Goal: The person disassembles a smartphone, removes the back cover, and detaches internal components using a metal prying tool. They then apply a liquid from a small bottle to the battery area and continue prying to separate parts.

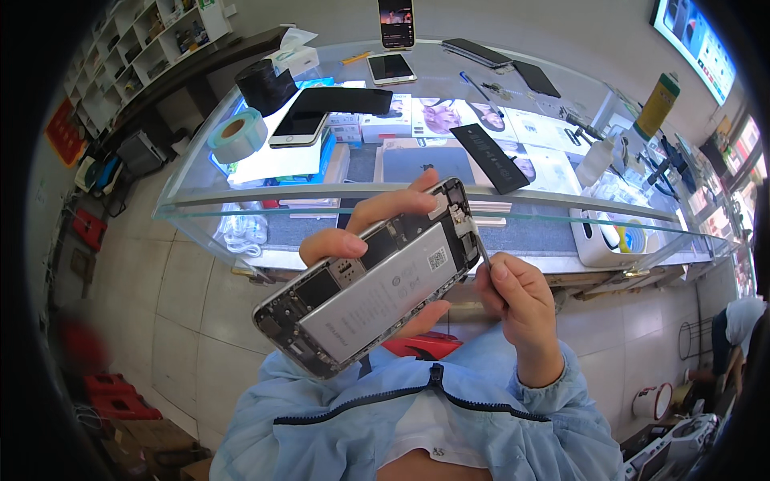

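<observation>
My left hand (377,210) grips an opened smartphone (385,282) from beneath, fingers over its far edge and another digit at its near edge. The back cover is off, baring a long silver battery (377,297) with a small square code and the dark circuit parts beside it. My right hand (523,303) pinches a thin dark tool (483,248), its tip against the phone's upper right end. Whether it is tweezers or a pry tool, I cannot make out. The phone is held tilted in the air, over my lap and in front of the counter.
Ahead stands a glass display counter (337,192). On it lie a black battery-shaped strip (489,158), white phones (391,69), a tape roll (238,136), a pen (479,86) and dark phone panels (536,78). A spray can (657,106) and white bottle (595,163) stand at right.
</observation>
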`<state>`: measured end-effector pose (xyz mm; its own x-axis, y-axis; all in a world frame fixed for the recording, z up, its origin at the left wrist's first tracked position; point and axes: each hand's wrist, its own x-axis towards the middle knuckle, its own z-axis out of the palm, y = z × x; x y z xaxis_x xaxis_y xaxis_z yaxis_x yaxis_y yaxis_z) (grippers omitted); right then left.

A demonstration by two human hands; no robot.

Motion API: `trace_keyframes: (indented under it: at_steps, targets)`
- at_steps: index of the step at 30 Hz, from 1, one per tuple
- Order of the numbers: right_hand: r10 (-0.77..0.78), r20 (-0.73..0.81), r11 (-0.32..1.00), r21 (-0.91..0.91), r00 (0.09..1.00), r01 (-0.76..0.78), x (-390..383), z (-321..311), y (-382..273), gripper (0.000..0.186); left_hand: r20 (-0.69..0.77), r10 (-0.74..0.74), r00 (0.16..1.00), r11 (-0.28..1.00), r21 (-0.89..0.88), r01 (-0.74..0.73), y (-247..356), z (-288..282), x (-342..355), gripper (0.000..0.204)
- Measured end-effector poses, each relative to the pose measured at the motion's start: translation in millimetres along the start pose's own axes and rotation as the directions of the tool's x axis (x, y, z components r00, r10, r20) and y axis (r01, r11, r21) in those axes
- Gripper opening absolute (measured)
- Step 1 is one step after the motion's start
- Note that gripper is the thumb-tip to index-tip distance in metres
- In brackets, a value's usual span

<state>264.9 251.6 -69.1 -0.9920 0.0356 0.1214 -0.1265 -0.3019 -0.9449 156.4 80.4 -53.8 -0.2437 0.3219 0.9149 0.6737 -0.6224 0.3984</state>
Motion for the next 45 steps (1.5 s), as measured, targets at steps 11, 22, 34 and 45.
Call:
trace_keyframes:
  at_steps: [11, 22, 34, 45]
  targets:
    - [-0.351, -0.320, 0.903, -0.365, 0.880, 0.228, 6, -43, -6, 0.026, -0.078, 0.003, 0.997, 1.000, -0.024, -0.004, 0, -2, -12, 0.086]
    - [-0.503, -0.349, 0.800, -0.535, 0.791, 0.273, -1, -63, -10, 0.026, -0.081, -0.038, 0.996, 0.998, -0.061, 0.033, 0, 0, -10, 0.083]
    - [-0.558, -0.389, 0.785, -0.534, 0.733, 0.314, -19, -70, -14, 0.019, -0.206, 0.101, 0.973, 0.970, -0.199, -0.143, -2, -29, 0, 0.091]
    - [-0.322, -0.140, 0.870, -0.435, 0.936, 0.234, -8, -22, -4, 0.020, -0.113, -0.124, 0.986, 0.919, -0.388, 0.070, -29, -11, -18, 0.092]
